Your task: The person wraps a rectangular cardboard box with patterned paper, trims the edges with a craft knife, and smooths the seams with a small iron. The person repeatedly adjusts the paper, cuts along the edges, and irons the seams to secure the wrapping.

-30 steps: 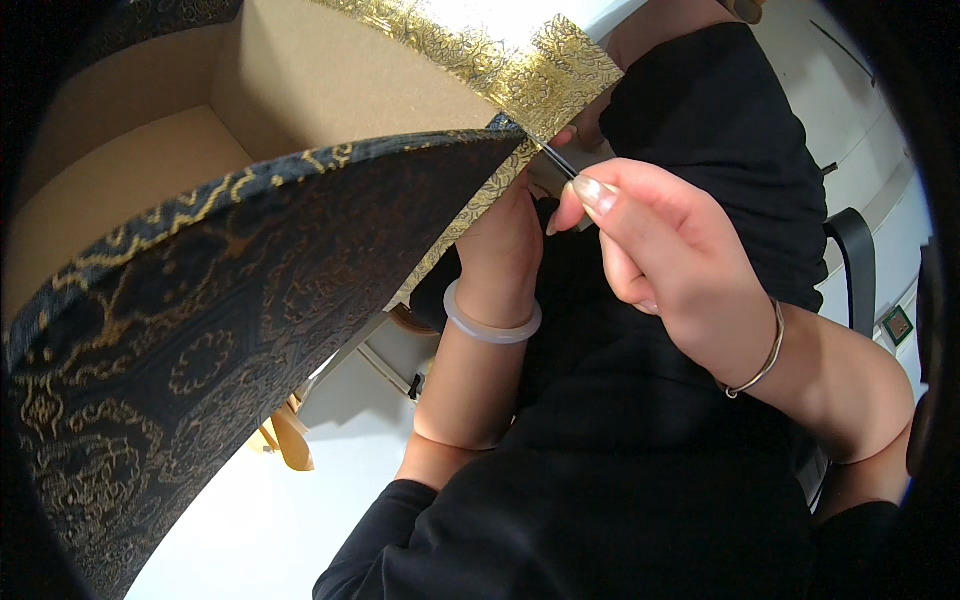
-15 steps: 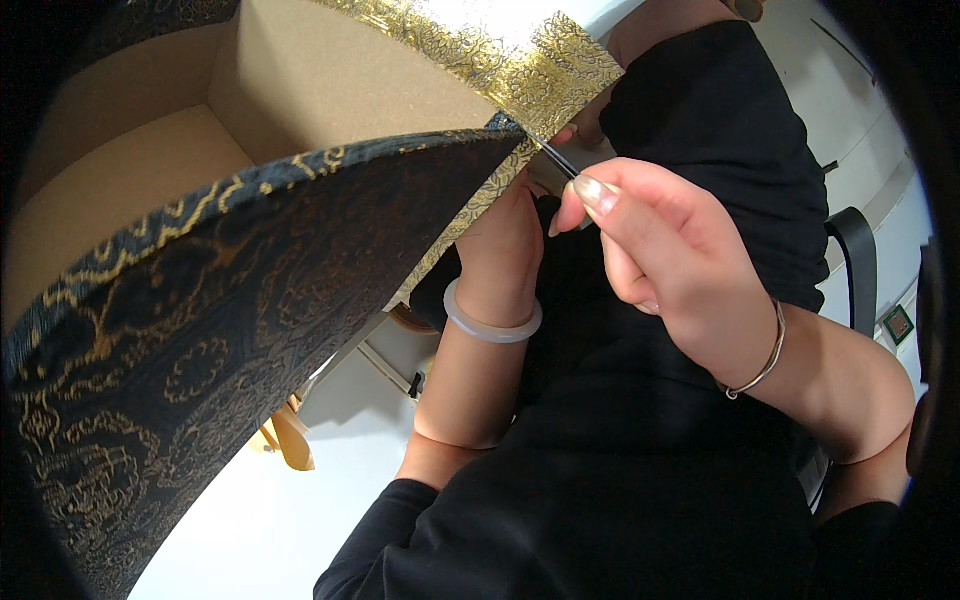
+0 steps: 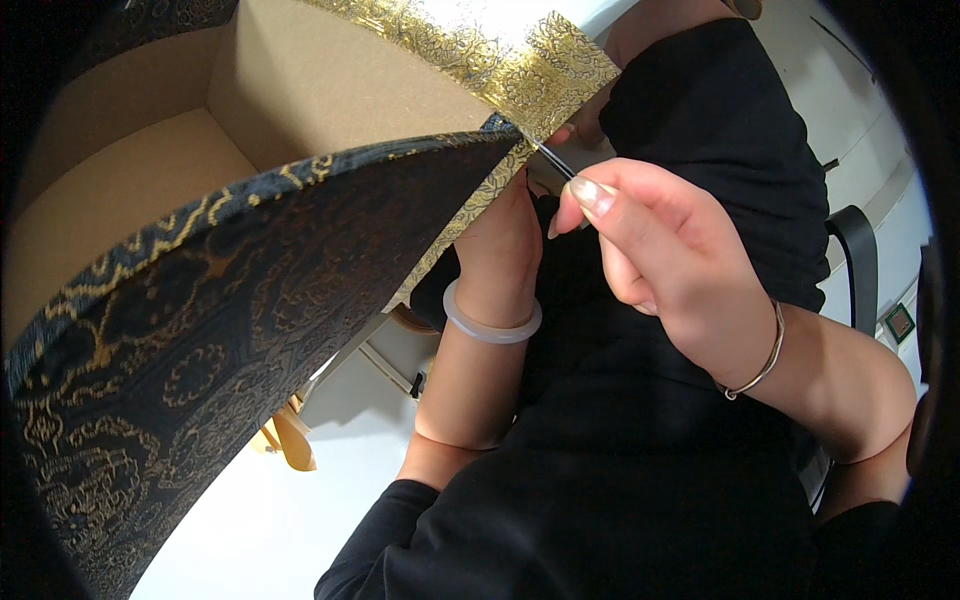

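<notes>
A large box (image 3: 330, 80), bare brown board inside, fills the upper left; dark patterned brocade (image 3: 260, 290) with gold scrollwork covers its outer wall and folds over the rim. Shiny gold patterned sheet (image 3: 560, 75) runs along the far edge and sticks out past the near corner. My right hand (image 3: 650, 240) is closed in a pinch on slim dark metal tweezers (image 3: 557, 163), their tips touching the covering at that corner. Behind and below the corner is my left hand (image 3: 505, 225), with a pale bangle at its wrist; the gold sheet and box hide most of its fingers.
Below the box lies a white surface (image 3: 240, 510) with a tan, curved object (image 3: 293, 440) at its edge. A black curved chair part (image 3: 853, 265) stands at the right. My dark-clothed lap and body take up the middle.
The box and gold sheet have shifted very slightly to the left. Both hands stay nearly in place, and the tweezers are still at the corner.
</notes>
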Demonstrator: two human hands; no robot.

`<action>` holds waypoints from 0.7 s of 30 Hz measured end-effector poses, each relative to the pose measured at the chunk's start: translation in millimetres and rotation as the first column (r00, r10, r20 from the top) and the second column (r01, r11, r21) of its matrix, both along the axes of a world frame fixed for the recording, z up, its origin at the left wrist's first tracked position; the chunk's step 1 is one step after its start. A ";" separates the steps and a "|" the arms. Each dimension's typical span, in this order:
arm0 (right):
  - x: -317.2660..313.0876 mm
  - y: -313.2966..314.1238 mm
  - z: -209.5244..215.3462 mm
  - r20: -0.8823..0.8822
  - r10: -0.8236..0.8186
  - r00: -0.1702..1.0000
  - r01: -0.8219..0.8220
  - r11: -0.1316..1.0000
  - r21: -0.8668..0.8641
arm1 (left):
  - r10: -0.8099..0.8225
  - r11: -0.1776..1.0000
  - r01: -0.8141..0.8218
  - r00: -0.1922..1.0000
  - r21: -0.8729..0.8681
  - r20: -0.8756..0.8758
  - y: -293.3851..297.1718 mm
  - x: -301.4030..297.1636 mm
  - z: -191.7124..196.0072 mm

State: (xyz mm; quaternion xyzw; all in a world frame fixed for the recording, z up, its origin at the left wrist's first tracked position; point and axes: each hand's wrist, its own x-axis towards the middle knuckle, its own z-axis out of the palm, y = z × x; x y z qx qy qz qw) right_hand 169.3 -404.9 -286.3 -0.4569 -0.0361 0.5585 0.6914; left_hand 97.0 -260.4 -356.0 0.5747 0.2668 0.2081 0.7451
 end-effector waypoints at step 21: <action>-0.3 -2.7 0.9 0.007 -0.010 1.000 0.010 1.000 0.011 | -0.008 1.000 0.008 1.000 -0.004 -0.024 -0.4 0.1 -0.8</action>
